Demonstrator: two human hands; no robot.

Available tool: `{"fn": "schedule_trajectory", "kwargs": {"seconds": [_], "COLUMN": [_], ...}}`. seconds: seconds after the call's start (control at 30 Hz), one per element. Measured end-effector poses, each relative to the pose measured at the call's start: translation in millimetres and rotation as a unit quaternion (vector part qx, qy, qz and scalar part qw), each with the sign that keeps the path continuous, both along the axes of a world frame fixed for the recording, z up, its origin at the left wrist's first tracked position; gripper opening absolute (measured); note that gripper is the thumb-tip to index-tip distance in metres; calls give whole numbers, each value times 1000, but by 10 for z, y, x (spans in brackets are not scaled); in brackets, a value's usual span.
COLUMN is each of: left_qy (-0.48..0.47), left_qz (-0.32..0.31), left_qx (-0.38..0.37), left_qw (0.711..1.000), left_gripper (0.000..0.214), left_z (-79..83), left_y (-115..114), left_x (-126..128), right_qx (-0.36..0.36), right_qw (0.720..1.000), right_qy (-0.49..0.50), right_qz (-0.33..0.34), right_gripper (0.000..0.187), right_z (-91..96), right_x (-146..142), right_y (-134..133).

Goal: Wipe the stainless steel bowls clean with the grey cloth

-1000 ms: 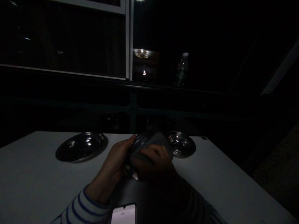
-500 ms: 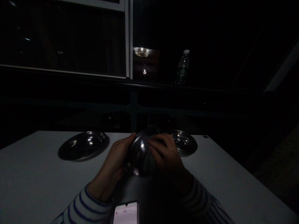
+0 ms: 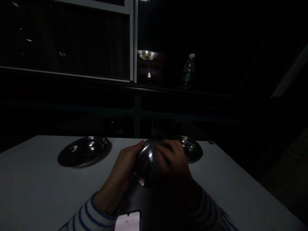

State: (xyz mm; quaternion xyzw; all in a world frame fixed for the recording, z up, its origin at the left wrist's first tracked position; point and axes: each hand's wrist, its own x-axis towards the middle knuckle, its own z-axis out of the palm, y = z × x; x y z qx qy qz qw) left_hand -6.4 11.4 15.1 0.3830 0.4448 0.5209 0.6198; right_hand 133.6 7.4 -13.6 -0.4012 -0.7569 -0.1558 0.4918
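The scene is very dark. My left hand (image 3: 121, 173) grips the left edge of a shiny steel bowl (image 3: 146, 160), which is tilted with its rounded outside toward me, just above the white table (image 3: 36, 189). My right hand (image 3: 173, 158) lies over the bowl's right side with its fingers curled against the metal. A cloth seen earlier under that hand is hidden now, so I cannot tell whether the hand still has it. Both sleeves are white with dark stripes.
A wide steel plate (image 3: 84, 151) lies on the table to the left. A smaller steel bowl (image 3: 190, 149) sits behind my right hand. A lit phone (image 3: 127, 221) is at the near edge. A water bottle (image 3: 188, 71) stands on a far ledge.
The grey cloth that my right hand pressed on the bowl a second ago has dropped out of sight. The hand slid up and right over the bowl. The bowl tipped slightly.
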Motion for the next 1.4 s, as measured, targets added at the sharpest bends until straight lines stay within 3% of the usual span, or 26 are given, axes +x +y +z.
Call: {"fn": "schedule_trajectory", "kwargs": {"seconds": [0.13,0.3,0.47,0.67,0.83,1.0,1.2,1.3,1.4], "left_qy": [-5,20,24,67,91,105,128,135,134], "left_qz": [3,2,18,28,41,34,32,27,29], "left_qx": [13,28,33,17,24,12,6,6,12], "left_qw": [1000,999,999,997,995,994,991,990,991], "left_gripper": [24,25,30,38,43,44,45,47,48], "left_z": [-13,-2,-10,7,23,50,32,27,22], "left_y": [-13,-38,-29,-44,-52,-68,-67,-57,-49], "left_x": [2,37,41,45,48,65,77,70,64], "right_qx": [46,-13,83,-14,24,-56,-37,-87,-85], "right_qw": [994,1000,990,1000,996,998,997,996,996], "right_qy": [-98,-15,-114,-1,-88,34,-43,6,35], "right_qz": [33,-1,15,-22,18,6,51,35,12], "right_gripper": [20,20,15,18,18,16,15,15,16], "right_z": [-15,0,-66,73,81,131,108,146,159], "right_x": [-65,-21,-152,40,-9,74,13,77,98], "right_y": [-44,-14,-70,-44,-84,-50,-91,-68,-60]}}
